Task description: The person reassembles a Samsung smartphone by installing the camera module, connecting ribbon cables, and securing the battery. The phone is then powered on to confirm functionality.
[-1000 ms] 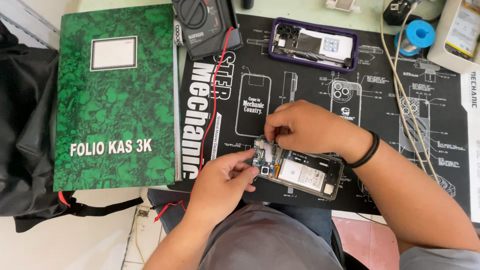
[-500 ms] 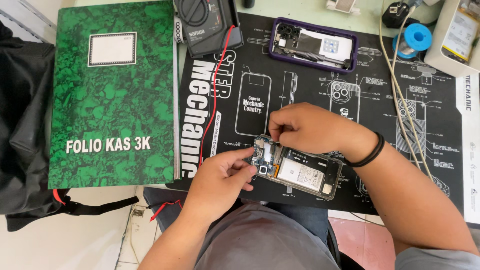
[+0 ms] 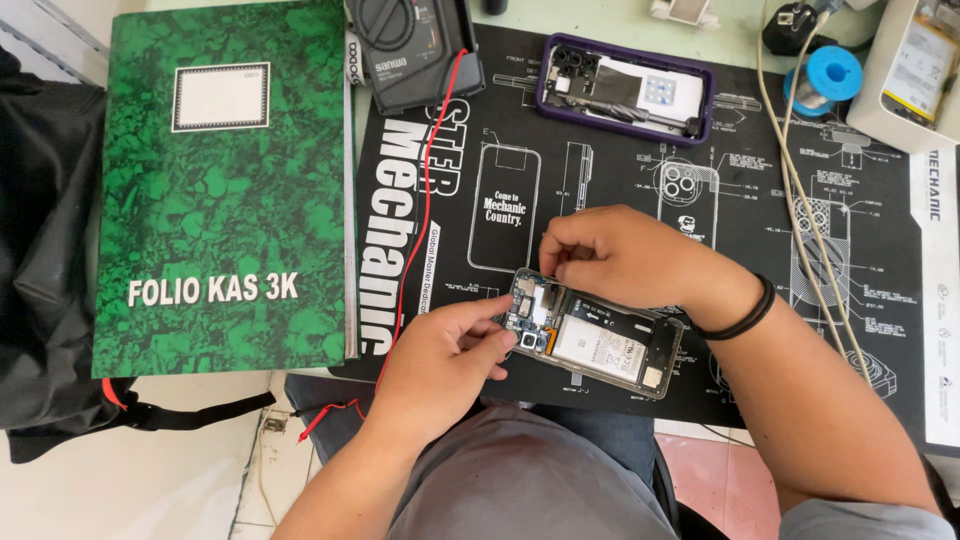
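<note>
An opened phone (image 3: 600, 340) with its back off lies on the black work mat (image 3: 620, 170) near the front edge, circuit board and battery exposed. My left hand (image 3: 440, 365) grips the phone's left end, thumb and fingers at the camera area. My right hand (image 3: 625, 258), with a black band on its wrist, presses its fingertips down on the top of the board; whether it pinches a small part I cannot tell.
A green marbled ledger book (image 3: 225, 185) lies left of the mat. A multimeter (image 3: 410, 45) with a red lead (image 3: 428, 200) sits at the back. A purple phone case (image 3: 625, 88), a blue solder spool (image 3: 832, 72), white cables (image 3: 800, 200) and a black bag (image 3: 45, 250) surround the spot.
Both hands and the phone stay in nearly the same place; the fingers shift slightly on the board's upper left part.
</note>
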Tool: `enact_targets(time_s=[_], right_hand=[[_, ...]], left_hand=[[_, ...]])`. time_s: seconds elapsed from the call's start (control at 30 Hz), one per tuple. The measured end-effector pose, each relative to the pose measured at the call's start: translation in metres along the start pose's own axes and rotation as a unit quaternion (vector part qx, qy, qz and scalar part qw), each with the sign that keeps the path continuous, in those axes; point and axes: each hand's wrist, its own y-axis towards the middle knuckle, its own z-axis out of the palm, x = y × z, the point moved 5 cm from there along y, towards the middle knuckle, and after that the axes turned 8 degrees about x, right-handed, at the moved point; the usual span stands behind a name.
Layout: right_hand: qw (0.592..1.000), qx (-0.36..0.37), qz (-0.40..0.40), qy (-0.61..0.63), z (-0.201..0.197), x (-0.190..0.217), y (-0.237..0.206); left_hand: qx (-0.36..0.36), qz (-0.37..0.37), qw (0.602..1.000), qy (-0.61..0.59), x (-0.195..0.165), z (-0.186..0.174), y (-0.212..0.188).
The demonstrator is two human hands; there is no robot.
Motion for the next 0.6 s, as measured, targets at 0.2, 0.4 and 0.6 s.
enact_targets(time_s=[0.2, 0.4, 0.6], right_hand=[[1.0, -0.004, 0.022, -0.014, -0.001, 0.002, -0.003], [0.998, -0.007, 0.055, -0.033, 0.001, 0.001, -0.005], [0.999, -0.003, 0.053, 0.0, -0.002, -0.002, -0.006]], left_hand=[[0.005, 0.029, 0.999, -0.017, -0.006, 0.003, 0.002], [0.006, 0.025, 1.0, 0.001, -0.002, 0.005, 0.005], [-0.027, 0.05, 0.995, -0.085, 0.006, 0.001, 0.002]])
